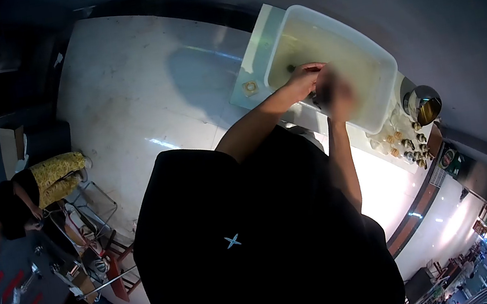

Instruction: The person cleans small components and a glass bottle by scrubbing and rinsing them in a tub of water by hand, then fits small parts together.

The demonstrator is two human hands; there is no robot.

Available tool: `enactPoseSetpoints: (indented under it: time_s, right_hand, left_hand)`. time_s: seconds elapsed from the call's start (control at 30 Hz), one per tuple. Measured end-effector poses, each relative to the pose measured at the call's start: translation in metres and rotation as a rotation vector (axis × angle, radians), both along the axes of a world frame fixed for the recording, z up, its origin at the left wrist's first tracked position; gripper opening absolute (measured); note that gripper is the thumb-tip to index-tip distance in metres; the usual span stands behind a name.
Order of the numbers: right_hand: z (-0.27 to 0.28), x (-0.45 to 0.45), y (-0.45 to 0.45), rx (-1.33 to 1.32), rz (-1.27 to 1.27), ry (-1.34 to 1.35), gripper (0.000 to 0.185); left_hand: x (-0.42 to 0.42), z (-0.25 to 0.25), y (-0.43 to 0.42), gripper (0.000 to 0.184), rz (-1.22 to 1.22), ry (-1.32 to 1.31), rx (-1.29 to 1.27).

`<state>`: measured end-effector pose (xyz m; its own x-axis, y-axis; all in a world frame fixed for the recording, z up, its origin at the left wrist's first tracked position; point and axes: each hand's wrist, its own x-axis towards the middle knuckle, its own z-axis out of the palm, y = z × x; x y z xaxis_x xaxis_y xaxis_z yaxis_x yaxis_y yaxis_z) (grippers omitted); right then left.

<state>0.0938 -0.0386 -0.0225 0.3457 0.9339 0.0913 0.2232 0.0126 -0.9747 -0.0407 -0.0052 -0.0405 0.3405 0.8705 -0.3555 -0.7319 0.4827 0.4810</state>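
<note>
Both of my hands are over the near side of a translucent plastic tub (387, 93) that holds cloudy, yellowish water. My left hand (306, 81) has its fingers curled at a dark reddish-brown blur (325, 84) between the two hands, too smeared to name. On the other side of that blur, my right hand (341, 101) is smeared by motion, so its fingers do not show clearly. A small dark spot (291, 69) shows in the water left of my left hand.
Several small dark and golden lumps (409, 145) lie right of the tub, near a shiny metal bowl (422, 105). A ring-shaped tan piece (250, 88) sits on the pale green surface (254, 56) left of it. Another person (12, 205) is at far left beside chairs (119, 265).
</note>
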Motion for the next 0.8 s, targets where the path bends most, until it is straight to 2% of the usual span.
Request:
enactPoseSetpoints:
  time_s: [0.13, 0.23, 0.27, 0.37, 0.5, 0.63, 0.73, 0.8]
  right_hand:
    - [0.000, 0.002, -0.001, 0.096, -0.048, -0.170, 0.011]
    - [-0.022, 0.009, 0.002, 0.151, -0.222, -0.062, 0.010]
    - [-0.051, 0.021, 0.009, 0.182, -0.296, -0.003, 0.010]
    - [-0.039, 0.023, 0.008, 0.132, -0.257, 0.035, 0.011]
    - [-0.013, 0.012, 0.002, 0.056, -0.047, -0.056, 0.013]
    - [-0.024, 0.014, 0.008, 0.094, 0.072, -0.140, 0.021]
    - [-0.043, 0.025, 0.014, 0.114, 0.095, -0.192, 0.025]
    - [-0.049, 0.030, 0.020, 0.120, 0.136, -0.161, 0.024]
  left_hand:
    - [0.000, 0.010, 0.000, 0.032, -0.035, 0.039, -0.011]
    - [0.002, 0.007, 0.000, 0.030, -0.012, 0.052, -0.007]
    - [0.001, 0.010, 0.000, 0.029, 0.005, 0.071, -0.018]
    - [0.005, 0.003, 0.000, 0.025, 0.021, 0.093, -0.035]
    - [0.016, 0.011, -0.003, 0.024, 0.040, 0.095, -0.057]
    - [0.022, 0.011, -0.005, 0.022, 0.159, 0.160, -0.076]
    - [0.025, 0.015, -0.005, 0.020, 0.129, 0.268, -0.088]
    - [0.029, 0.018, -0.004, 0.020, 0.143, 0.231, -0.093]
